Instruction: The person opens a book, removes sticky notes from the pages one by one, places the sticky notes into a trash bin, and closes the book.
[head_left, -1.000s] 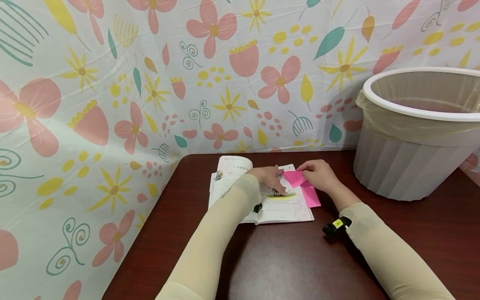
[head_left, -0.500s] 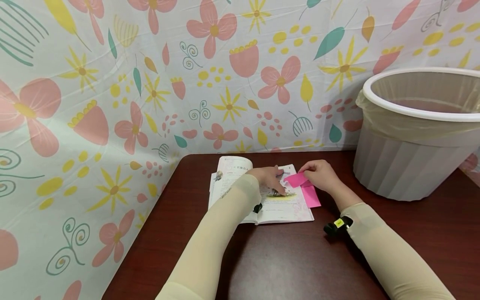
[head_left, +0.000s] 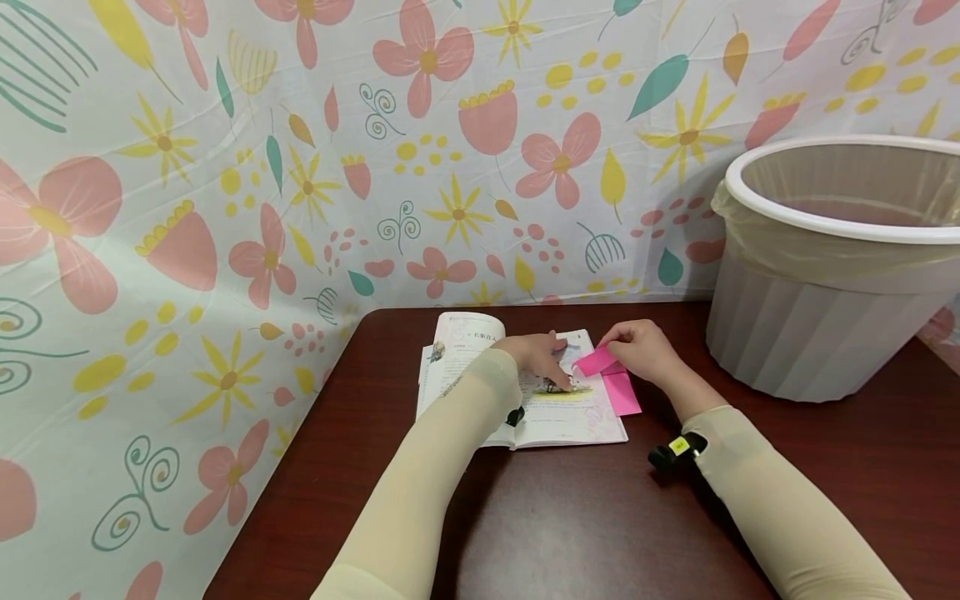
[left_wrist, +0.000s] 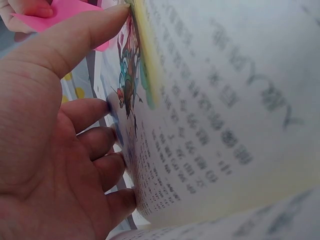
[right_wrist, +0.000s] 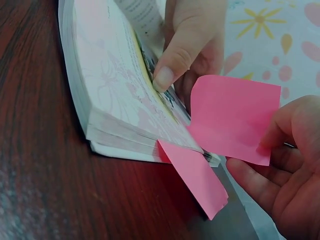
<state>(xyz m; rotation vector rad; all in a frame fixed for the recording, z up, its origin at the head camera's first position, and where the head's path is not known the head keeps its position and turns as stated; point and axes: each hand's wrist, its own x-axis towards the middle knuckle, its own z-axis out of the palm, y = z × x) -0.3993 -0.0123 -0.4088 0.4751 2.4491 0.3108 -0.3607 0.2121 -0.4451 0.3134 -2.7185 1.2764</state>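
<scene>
An open book (head_left: 566, 425) with printed text and a coloured picture lies on the table. My left hand (head_left: 534, 354) rests on its right page, thumb and fingers spread with the tips pressing the paper in the left wrist view. At the page's right edge my right hand (head_left: 642, 348) pinches a pink sticky note (right_wrist: 237, 112) by one edge between thumb and fingers. The note stands up from the page, its opposite edge curling at the paper. Below it, another pink sticky note (right_wrist: 195, 177) sticks out from between the book's pages.
A large grey bin (head_left: 810, 333) with a white rim and a plastic liner stands on the table at the right. The dark red-brown table (head_left: 570, 525) extends towards me, and a flower-patterned cloth (head_left: 300, 167) hangs behind and to the left.
The pinched sticky note has shifted a little to the right with its near-book end lifting, showing more of the page. My right hand has moved slightly right; the left hand stays put.
</scene>
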